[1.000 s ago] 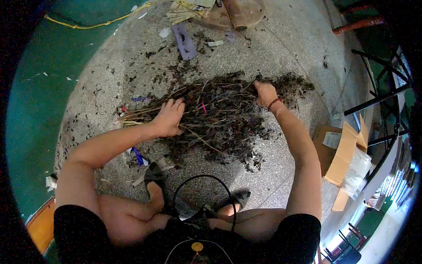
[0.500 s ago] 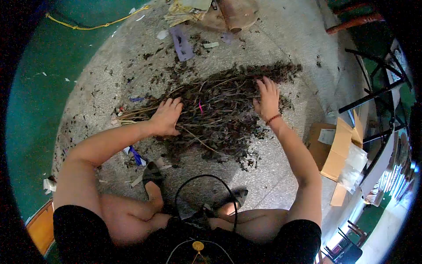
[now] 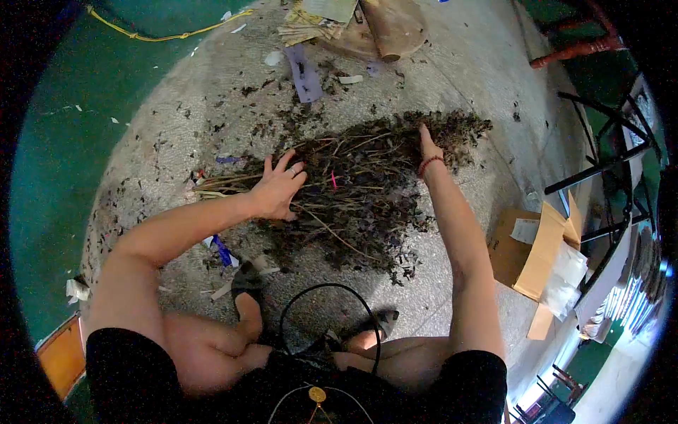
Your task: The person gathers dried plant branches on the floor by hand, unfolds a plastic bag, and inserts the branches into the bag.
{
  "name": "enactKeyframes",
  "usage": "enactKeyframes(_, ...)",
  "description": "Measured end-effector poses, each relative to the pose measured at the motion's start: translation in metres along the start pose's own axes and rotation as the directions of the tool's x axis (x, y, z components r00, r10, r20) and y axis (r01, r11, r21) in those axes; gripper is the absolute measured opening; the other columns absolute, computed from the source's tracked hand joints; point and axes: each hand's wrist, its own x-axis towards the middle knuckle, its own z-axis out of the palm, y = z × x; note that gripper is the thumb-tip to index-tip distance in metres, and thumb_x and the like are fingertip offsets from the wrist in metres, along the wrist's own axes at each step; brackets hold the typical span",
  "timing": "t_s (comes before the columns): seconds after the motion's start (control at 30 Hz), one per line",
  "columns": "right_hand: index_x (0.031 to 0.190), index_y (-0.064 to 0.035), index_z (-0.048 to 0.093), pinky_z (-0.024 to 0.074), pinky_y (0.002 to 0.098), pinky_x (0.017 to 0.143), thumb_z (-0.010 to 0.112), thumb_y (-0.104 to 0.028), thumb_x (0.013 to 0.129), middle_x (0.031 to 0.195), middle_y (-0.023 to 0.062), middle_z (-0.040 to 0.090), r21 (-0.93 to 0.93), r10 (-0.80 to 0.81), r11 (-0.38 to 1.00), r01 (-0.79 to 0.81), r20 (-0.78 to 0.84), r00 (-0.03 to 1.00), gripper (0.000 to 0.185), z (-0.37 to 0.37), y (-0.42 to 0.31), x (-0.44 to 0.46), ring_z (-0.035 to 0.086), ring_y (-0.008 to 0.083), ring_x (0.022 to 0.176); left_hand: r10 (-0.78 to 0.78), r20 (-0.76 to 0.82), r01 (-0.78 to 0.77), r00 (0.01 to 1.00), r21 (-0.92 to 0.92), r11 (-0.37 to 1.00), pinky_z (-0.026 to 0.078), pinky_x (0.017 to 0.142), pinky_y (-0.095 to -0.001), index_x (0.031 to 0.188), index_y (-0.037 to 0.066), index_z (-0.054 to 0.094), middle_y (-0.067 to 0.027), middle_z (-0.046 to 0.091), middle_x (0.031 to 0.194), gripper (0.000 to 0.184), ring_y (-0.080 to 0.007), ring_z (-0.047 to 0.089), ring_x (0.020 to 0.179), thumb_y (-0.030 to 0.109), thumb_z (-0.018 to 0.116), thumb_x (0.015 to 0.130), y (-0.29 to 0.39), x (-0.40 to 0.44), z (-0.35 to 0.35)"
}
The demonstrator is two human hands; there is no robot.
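Note:
A wide heap of dried leafy plant stems [image 3: 353, 184] lies on the concrete floor, bare stalk ends at the left and dark crumbled leaves at the right. A bright pink strip [image 3: 334, 180] shows in its middle. My left hand [image 3: 279, 189], wearing a ring, rests on the stalks near their left part with its fingers spread. At the heap's right end my right hand [image 3: 429, 147] is turned edge-on against the leaves, its visible fingers stretched out; some of them are hidden. A beaded bracelet [image 3: 431, 164] circles that wrist.
An open cardboard box [image 3: 533, 244] with clear plastic stands at right, beside black metal legs [image 3: 600, 166]. A round wooden board [image 3: 409, 35] and yellowish papers [image 3: 311, 28] lie at the far side. Leaf crumbs and a blue wrapper [image 3: 224, 251] litter the floor.
My right hand has turned from palm-down to edge-on and shifted slightly at the heap's right end. My left hand stays on the stalks, fingers spread wider. The view has shifted slightly.

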Motion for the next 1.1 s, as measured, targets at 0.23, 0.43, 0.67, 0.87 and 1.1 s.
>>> enactKeyframes(0.23, 0.104, -0.0008, 0.057, 0.0450, 0.0348, 0.077, 0.069, -0.053, 0.058, 0.103, 0.0098, 0.059, -0.403, -0.025, 0.908, -0.112, -0.321, 0.947, 0.071, 0.027, -0.026, -0.012, 0.057, 0.0219, 0.088, 0.072, -0.051, -0.078, 0.996, -0.123, 0.989, 0.024, 0.092, -0.0623, 0.116, 0.001, 0.039, -0.0179, 0.031, 0.125, 0.082, -0.0419, 0.020, 0.122, 0.034, 0.078, 0.052, -0.014, 0.006, 0.017)
enactKeyframes(0.43, 0.089, 0.0028, 0.062, 0.0465, 0.0312, 0.073, 0.067, -0.030, 0.062, 0.101, 0.0136, 0.060, 0.012, 0.050, 0.999, -0.048, -0.280, 0.959, 0.043, 0.023, -0.013, 0.010, 0.059, 0.0235, 0.082, 0.076, 0.020, -0.073, 0.997, -0.128, 0.989, 0.025, 0.093, -0.0598, 0.118, 0.001, 0.037, -0.0177, 0.028, 0.128, 0.081, -0.0429, 0.022, 0.121, 0.033, 0.077, 0.055, -0.012, 0.004, 0.013)
enactKeyframes(0.67, 0.096, -0.0040, 0.059, 0.0454, 0.0417, 0.078, 0.054, -0.021, 0.075, 0.099, 0.0103, 0.060, 0.693, -0.231, 0.718, -0.054, 0.311, 0.922, 0.027, -0.005, 0.013, -0.001, 0.056, 0.0273, 0.089, 0.111, -0.093, -0.120, 0.989, -0.094, 0.988, 0.028, 0.093, -0.0578, 0.112, 0.002, 0.039, -0.0171, 0.033, 0.124, 0.082, -0.0413, 0.027, 0.119, 0.033, 0.079, 0.048, -0.013, 0.005, 0.025)
enactKeyframes(0.87, 0.099, -0.0044, 0.056, 0.0451, 0.0423, 0.080, 0.049, -0.018, 0.079, 0.099, 0.0096, 0.059, 0.827, -0.572, 0.548, -0.124, 0.479, 0.666, 0.026, -0.010, -0.003, -0.017, 0.056, 0.0270, 0.090, 0.134, -0.085, -0.139, 0.987, -0.055, 0.989, 0.029, 0.091, -0.0586, 0.112, 0.002, 0.040, -0.0174, 0.033, 0.123, 0.080, -0.0416, 0.028, 0.118, 0.035, 0.078, 0.050, -0.010, 0.002, 0.022)
enactKeyframes(1.1, 0.090, -0.0040, 0.062, 0.0438, 0.0261, 0.059, 0.058, -0.012, 0.080, 0.075, 0.0024, 0.058, 0.560, -0.464, 0.800, 0.217, 0.347, 0.815, 0.014, -0.013, -0.034, -0.025, 0.052, 0.0140, 0.063, 0.155, -0.108, -0.161, 0.982, -0.049, 0.986, 0.031, 0.088, -0.0576, 0.115, 0.004, 0.037, -0.0178, 0.030, 0.124, 0.078, -0.0437, 0.027, 0.117, 0.030, 0.078, 0.053, -0.006, -0.003, 0.025)
